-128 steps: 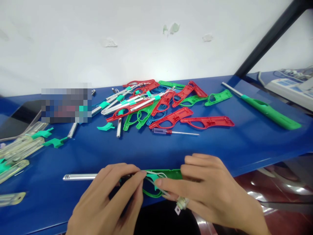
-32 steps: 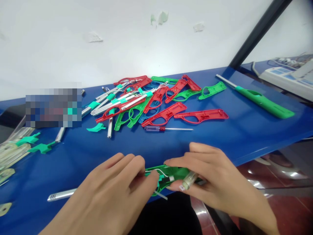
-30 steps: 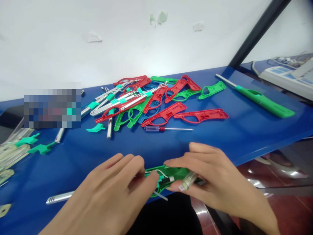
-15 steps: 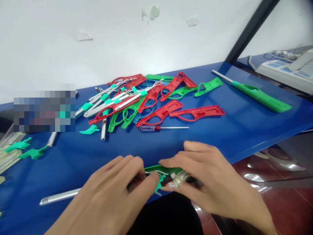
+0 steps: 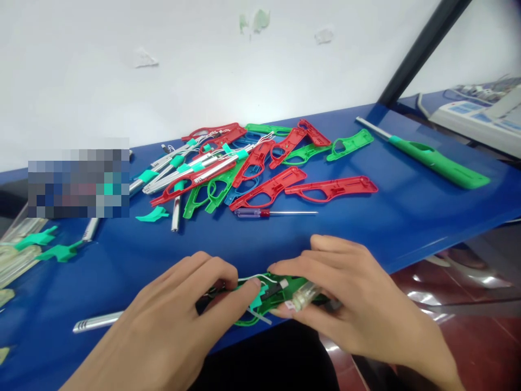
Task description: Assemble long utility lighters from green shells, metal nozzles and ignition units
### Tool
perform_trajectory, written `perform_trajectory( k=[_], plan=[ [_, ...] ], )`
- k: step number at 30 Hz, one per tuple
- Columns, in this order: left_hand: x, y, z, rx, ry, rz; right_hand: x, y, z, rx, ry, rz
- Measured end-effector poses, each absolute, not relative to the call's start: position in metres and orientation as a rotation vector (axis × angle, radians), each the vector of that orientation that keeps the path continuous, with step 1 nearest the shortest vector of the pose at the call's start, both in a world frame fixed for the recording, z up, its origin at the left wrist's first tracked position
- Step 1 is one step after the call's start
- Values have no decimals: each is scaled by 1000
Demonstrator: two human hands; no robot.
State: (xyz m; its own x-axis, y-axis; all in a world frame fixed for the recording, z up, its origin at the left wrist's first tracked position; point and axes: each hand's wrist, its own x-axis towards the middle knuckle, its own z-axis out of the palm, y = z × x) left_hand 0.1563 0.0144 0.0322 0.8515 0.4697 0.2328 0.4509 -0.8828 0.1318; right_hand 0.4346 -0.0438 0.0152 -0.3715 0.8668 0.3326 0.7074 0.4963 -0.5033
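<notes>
My left hand (image 5: pixel 179 309) is curled over the left part of a green lighter half-shell (image 5: pixel 280 297) at the table's front edge, its thumb by a teal trigger (image 5: pixel 258 298). A black igniter piece (image 5: pixel 271 290) and a white wire (image 5: pixel 253 278) lie in the shell. My right hand (image 5: pixel 354 293) closes around a clear fuel tank (image 5: pixel 306 295) over the shell's right part, with fingers on the shell's far edge. A silver lighter tube (image 5: pixel 97 321) sticks out left of my left hand. My left fingertips are partly hidden.
Beyond my hands lie red half-shells (image 5: pixel 331 188), green half-shells (image 5: pixel 352 144), silver tubes (image 5: pixel 176 214) and a screwdriver (image 5: pixel 260 213). A whole green lighter (image 5: pixel 439 162) rests at the right. Loose teal triggers (image 5: pixel 61 251) and clear tanks (image 5: pixel 18 266) are at the left.
My left hand has shifted slightly left, and its thumb is further up. The black piece now sits apart from the tank's end, and more of the shell shows.
</notes>
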Motion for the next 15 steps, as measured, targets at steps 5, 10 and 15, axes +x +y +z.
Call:
perform_trajectory(
  k=[5,10,15],
  plan=[
    [152,10,30,2928,778,434,433,-42,21,-1240,-2102,361],
    [151,6,27,2898,817,548,430,-38,24,-1219,-2056,387],
    [160,5,28,2889,791,686,429,-37,27,-1172,-2064,301]
  ],
)
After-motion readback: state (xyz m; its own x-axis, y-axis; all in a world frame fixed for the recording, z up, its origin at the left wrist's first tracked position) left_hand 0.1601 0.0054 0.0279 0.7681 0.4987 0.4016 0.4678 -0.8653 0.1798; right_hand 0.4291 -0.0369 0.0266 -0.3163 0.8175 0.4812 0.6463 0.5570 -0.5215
